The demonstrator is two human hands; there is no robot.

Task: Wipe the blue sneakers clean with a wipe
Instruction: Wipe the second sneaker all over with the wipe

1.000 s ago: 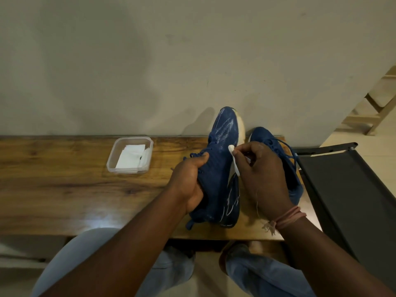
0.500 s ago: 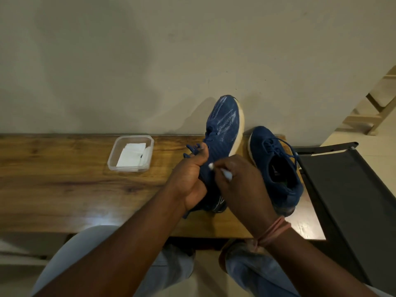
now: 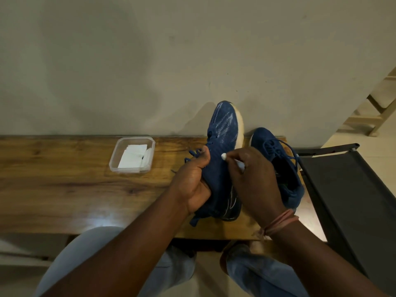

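Since the frame half a second before, the right hand (image 3: 255,179) had slid a little toward 3 o'clock along the held sneaker (image 3: 222,146), and the white tip of the wipe (image 3: 224,156) had travelled with it from the lace area onto the shoe's side panel. The sneaker itself had barely shifted, though more of its pale sole edge showed on the 3 o'clock side.

The left hand (image 3: 194,183) gripped that sneaker from the 9 o'clock side, thumb laid up along the laces, fingers wrapped under and out of sight. The right hand pinched the bunched wipe between thumb and fingers, pressed against the upper. The shoe stood on its heel on the wooden bench (image 3: 64,185), its long axis running from 6 toward 12 o'clock, toe up against the wall (image 3: 150,61). The unwiped toe therefore lay at 12 o'clock from both hands, and the right hand, carrying the wipe, was the nearer to it, so the stroke would probably have run that way.

The second sneaker (image 3: 278,166) rested flat at 3 o'clock of the first, just beside it, opening upward. A clear tub of folded wipes (image 3: 132,155) sat at 9 o'clock, well apart.

Pale stripes marked the held shoe's forefoot and light curved lines its heel; no brand name or writing could be read.
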